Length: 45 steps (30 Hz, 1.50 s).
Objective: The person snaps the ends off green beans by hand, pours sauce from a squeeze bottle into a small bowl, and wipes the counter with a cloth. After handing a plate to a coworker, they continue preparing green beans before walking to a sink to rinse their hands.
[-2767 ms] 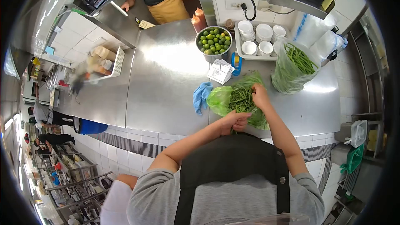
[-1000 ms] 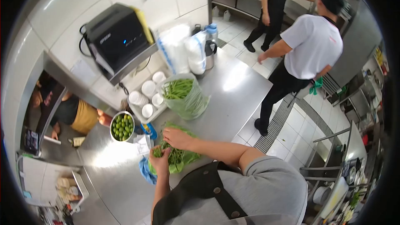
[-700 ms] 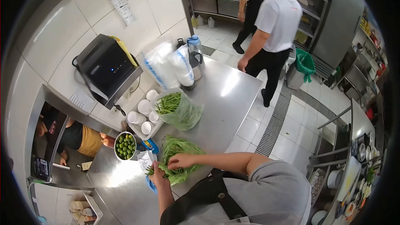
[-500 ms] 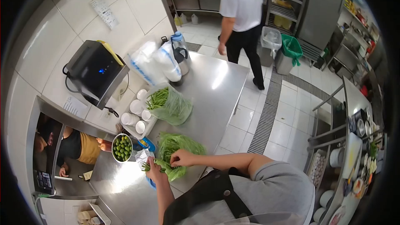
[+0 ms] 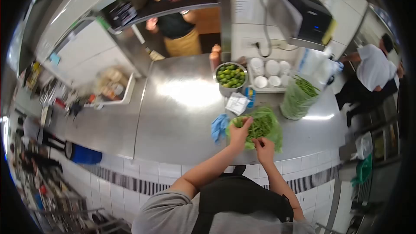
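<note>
An opened light-green plastic bag point(image 5: 276, 140) lies on the steel counter with a heap of thin green beans point(image 5: 261, 125) in it. My left hand point(image 5: 238, 135) is at the heap's left side, closed, with a few green beans showing at its fingers. Close by on the right, my right hand point(image 5: 264, 149) is at the near edge of the heap, thumb and fingertips pinched together. Whatever is in that pinch is too small to make out. A blue cloth point(image 5: 219, 128) lies left of my left hand.
Beyond my hands are a pot of green limes point(image 5: 231, 76), white packets point(image 5: 237, 103) and a tray of white cups point(image 5: 266, 89). An upright bag of green beans point(image 5: 297, 103) stands right. One person point(image 5: 177, 28) is behind the pass opening; another point(image 5: 373, 67) is at right.
My view has swung left, bringing more counter and the pass opening into sight. Both hands remain at the bag of beans. The person in white now appears at the far right.
</note>
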Available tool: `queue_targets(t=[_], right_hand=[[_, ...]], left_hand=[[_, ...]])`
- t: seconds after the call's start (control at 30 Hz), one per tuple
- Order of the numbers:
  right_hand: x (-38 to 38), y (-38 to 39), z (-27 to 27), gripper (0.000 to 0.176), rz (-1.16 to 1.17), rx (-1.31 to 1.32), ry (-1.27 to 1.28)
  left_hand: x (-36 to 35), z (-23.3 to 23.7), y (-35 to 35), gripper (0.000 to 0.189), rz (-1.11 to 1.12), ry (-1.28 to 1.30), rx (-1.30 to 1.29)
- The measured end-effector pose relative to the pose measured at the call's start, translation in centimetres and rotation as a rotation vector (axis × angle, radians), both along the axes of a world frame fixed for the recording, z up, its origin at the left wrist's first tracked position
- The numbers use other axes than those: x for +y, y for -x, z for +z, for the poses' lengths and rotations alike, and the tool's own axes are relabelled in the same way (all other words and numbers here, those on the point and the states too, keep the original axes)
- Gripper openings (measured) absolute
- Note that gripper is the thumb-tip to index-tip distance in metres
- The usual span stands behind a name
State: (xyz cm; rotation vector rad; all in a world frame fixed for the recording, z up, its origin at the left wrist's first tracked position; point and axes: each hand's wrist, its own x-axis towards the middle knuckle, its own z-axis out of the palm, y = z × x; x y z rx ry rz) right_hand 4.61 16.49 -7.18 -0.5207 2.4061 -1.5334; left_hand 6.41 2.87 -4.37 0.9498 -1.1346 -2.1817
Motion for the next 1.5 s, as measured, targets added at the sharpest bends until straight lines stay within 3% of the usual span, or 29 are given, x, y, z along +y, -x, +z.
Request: queue_targets(t=[0.2,0.33,0.53,0.73,0.83,0.93,1.13,1.23,1.3,1.4,1.5], right_hand=[[-0.7,-1.5,3.9,0.008,0.238,0.297,0.122],[0.2,-1.2,5.5,0.008,0.266,0.322,0.195],[1.5,0.9,6.0,0.012,0.315,0.306,0.193],[1.8,7.3,0.7,0.015,0.277,0.223,0.064],[1.5,9.7,-0.9,0.015,0.32,0.218,-0.015],[1.0,11.6,-2.4,0.013,0.39,0.192,-0.115],[1.3,14.0,-5.0,0.019,0.458,0.182,-0.418],[1.0,15.2,-5.6,0.026,0.474,0.21,-0.526],[1.0,16.1,-5.4,0.026,0.494,0.249,-0.572],[0.5,17.8,-4.2,0.033,0.512,0.278,-0.622],[1.5,18.4,-3.6,0.047,0.562,0.257,-0.665]], left_hand=[[-2.0,-1.1,-2.6,0.014,-0.049,-0.217,0.124],[-1.8,-0.6,-2.8,0.011,-0.055,-0.53,0.203],[-2.7,-3.0,-0.7,0.019,-0.061,-0.726,0.285],[0.7,-2.2,0.8,0.025,-0.208,-0.679,0.187],[3.4,-2.3,0.6,0.031,-0.389,-0.467,0.043],[3.9,0.1,0.4,0.033,-0.448,-0.476,-0.162],[1.3,-0.5,-1.4,0.041,-0.687,-0.271,-0.226],[1.2,-3.7,-2.5,0.043,-0.839,-0.243,-0.1],[2.0,-3.7,-2.3,0.044,-0.781,-0.45,-0.038],[1.3,-4.0,-0.5,0.042,-0.781,-0.539,-0.005],[1.4,-1.5,1.1,0.038,-0.713,-0.638,-0.051]])
